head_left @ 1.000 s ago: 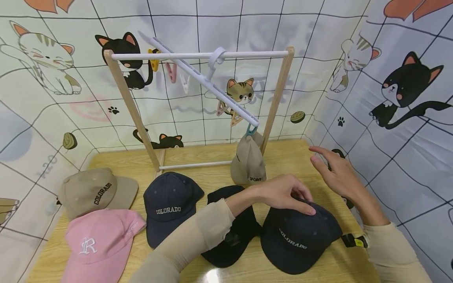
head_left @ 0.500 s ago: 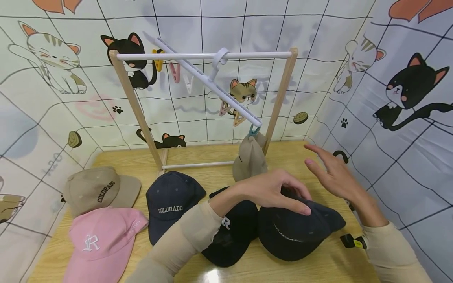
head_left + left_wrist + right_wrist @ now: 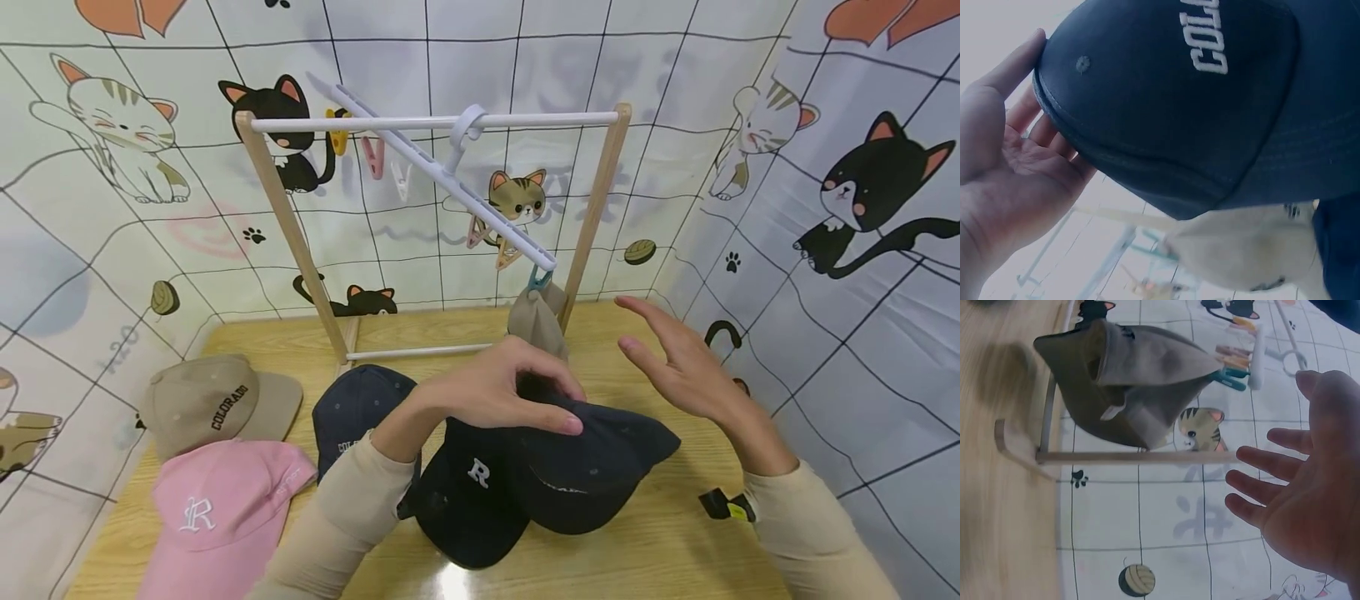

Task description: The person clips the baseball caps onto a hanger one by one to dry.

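Observation:
My left hand (image 3: pixel 487 393) pinches a navy baseball cap (image 3: pixel 592 467) at the crown, thumb on the near side. In the left wrist view, white lettering shows on this cap (image 3: pixel 1147 94). The cap tilts and overlaps a black cap with a white R (image 3: pixel 465 492). My right hand (image 3: pixel 678 367) is held in the air to the right, fingers extended, touching nothing. Behind the hands, a beige cap (image 3: pixel 534 321) hangs from a teal clip (image 3: pixel 538 279) at the low end of a white clip hanger (image 3: pixel 450 173).
The hanger tilts on the white top rod (image 3: pixel 360 124) of a wooden-legged rack. Several unused clips, including a yellow clip (image 3: pixel 340 133), hang from it. At left lie a beige cap (image 3: pixel 191 404), a pink cap (image 3: pixel 217 492) and another navy cap (image 3: pixel 356 404) on the wooden table (image 3: pixel 637 558).
My left hand has lifted and tilted the navy cap and carried it leftward over the black cap. My right hand has shifted a little left, still extended.

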Action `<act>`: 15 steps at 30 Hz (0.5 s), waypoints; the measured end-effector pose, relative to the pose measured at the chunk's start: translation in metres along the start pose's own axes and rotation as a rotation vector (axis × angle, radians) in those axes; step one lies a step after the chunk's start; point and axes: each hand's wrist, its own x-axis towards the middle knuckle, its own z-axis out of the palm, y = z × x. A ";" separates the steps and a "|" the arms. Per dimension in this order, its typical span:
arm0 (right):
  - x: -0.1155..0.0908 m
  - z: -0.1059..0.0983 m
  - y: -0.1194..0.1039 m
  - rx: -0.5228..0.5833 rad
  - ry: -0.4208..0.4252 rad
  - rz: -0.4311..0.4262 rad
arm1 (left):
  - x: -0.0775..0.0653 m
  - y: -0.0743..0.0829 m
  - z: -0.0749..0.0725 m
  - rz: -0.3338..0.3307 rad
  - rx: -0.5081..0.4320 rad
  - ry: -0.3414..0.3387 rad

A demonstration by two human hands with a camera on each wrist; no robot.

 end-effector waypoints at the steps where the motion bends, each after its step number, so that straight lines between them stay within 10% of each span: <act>1: 0.002 0.002 -0.002 0.006 0.009 -0.019 | -0.006 0.001 -0.003 -0.002 0.003 0.018; 15: 0.031 0.025 -0.033 0.058 0.059 -0.169 | -0.066 0.023 -0.036 0.013 0.061 0.181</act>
